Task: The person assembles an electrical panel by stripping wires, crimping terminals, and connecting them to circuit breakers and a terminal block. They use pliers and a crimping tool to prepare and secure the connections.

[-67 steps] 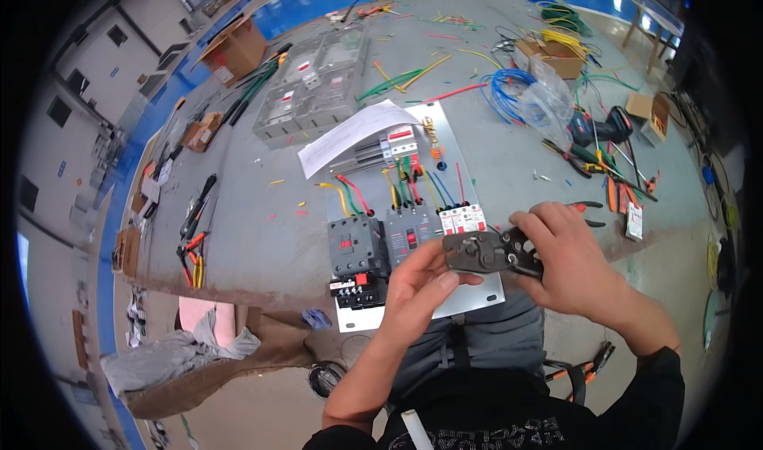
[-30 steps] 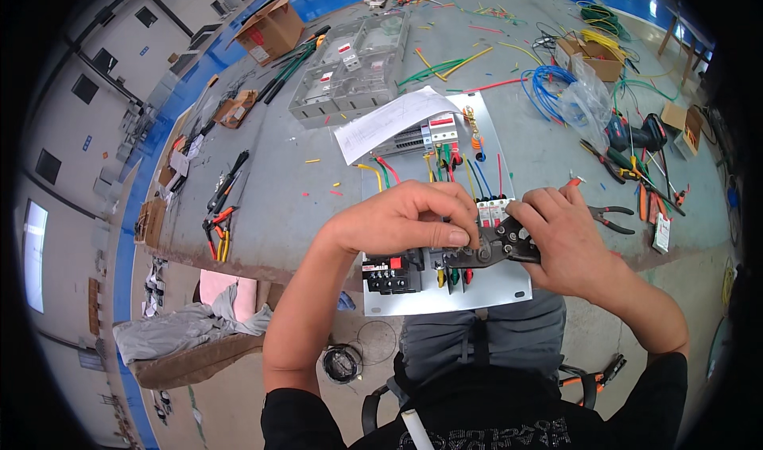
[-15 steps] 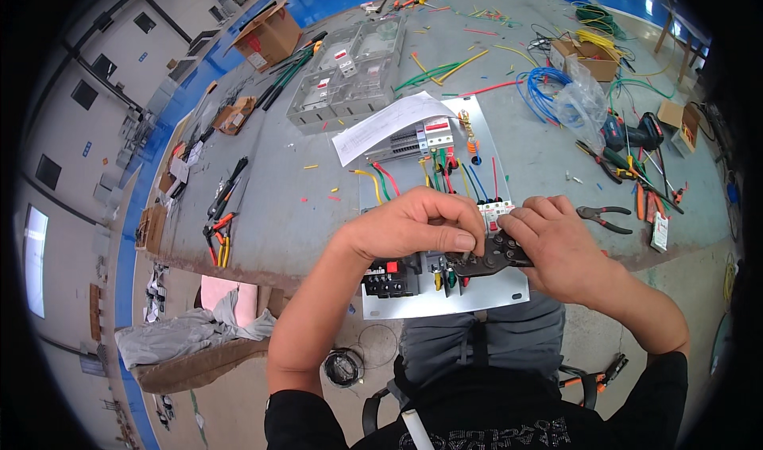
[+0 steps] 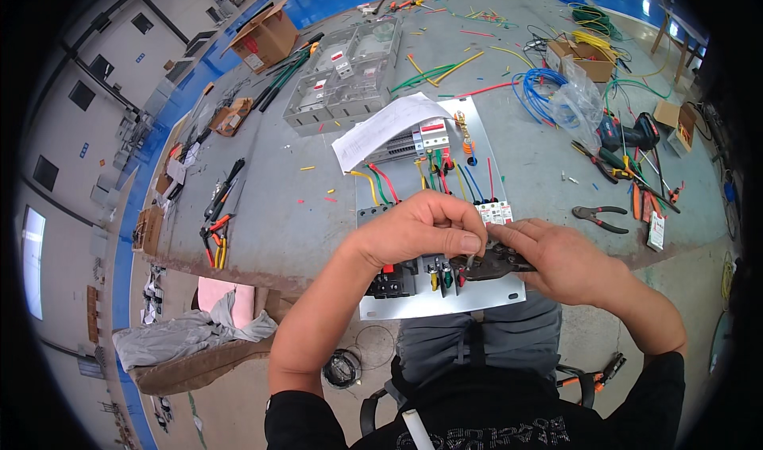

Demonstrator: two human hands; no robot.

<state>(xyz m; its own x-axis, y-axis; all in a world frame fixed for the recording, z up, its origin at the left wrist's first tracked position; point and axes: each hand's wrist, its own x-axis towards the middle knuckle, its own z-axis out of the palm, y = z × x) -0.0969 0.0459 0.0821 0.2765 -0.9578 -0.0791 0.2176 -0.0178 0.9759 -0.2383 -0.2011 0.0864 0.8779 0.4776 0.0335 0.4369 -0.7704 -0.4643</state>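
My right hand (image 4: 560, 259) is closed around dark crimping pliers (image 4: 497, 263), held low over the near half of a white metal mounting plate (image 4: 497, 297). At the jaws, my left hand (image 4: 425, 226) pinches something small and pale, perhaps a wire terminal, mostly hidden by the fingers. Just beyond the hands sits a row of small white circuit breakers (image 4: 496, 212). A black contactor (image 4: 389, 283) is mounted at the plate's near left. Red, green, yellow and blue wires rise from the plate, and a larger white breaker (image 4: 434, 135) stands behind them, partly under a printed sheet (image 4: 377, 135).
On the grey table, grey plastic enclosures (image 4: 306, 116) lie beyond the plate. To the right are loose pliers (image 4: 600, 217), a cordless drill (image 4: 628, 132), blue wire coils (image 4: 534, 92) and a cardboard box (image 4: 584, 61). Orange-handled cutters (image 4: 218, 231) lie on the left.
My right hand has flattened slightly, its fingers now lying lower along the pliers. The left hand keeps its pinch at the jaws, and the view has shifted a little.
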